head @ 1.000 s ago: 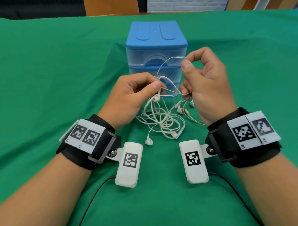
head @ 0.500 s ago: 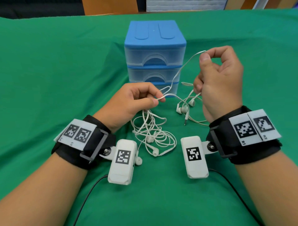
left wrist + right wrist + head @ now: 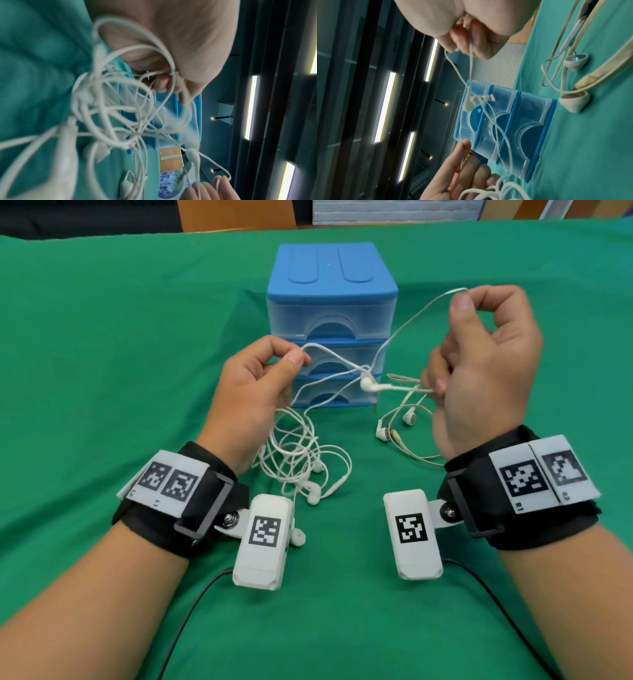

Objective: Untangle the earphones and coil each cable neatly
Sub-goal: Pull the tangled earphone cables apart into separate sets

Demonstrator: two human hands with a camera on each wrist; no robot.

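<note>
Head view: the blue drawer unit (image 3: 331, 323) is taken as landmark, standing on the green-covered surface (image 3: 102, 371). The left hand (image 3: 251, 395) is held in front of the unit's left edge, thumb and forefinger pinched on a strand of the white earphone cable (image 3: 334, 358). The right hand (image 3: 486, 368) is raised in front of the unit's right side, thumb and forefinger pinched on the same white cable near its top, the lower fingers curled round further strands. An earbud (image 3: 367, 384) is seen hanging between the two hands, in front of the unit's bottom drawer. The tangled bundle (image 3: 301, 460) lies on the surface in front of the unit, below the left hand. Two more earbuds (image 3: 394, 426) with a cream-coloured cable lie in front of the unit's right corner.

Left wrist view: the left hand (image 3: 171, 44) is seen with fingers closed on white strands; the tangled bundle (image 3: 111, 115) hangs blurred below it, with the drawer unit (image 3: 171, 108) behind. Fingertips of the right hand (image 3: 211, 190) are seen at the lower edge, a strand held.

Right wrist view: the right hand (image 3: 467, 27) is seen pinching a thin white cable (image 3: 471, 65) that runs down across the drawer unit (image 3: 513, 121) toward the left hand (image 3: 462, 175). Two earbuds (image 3: 575, 102) lie on the surface beside the unit.
</note>
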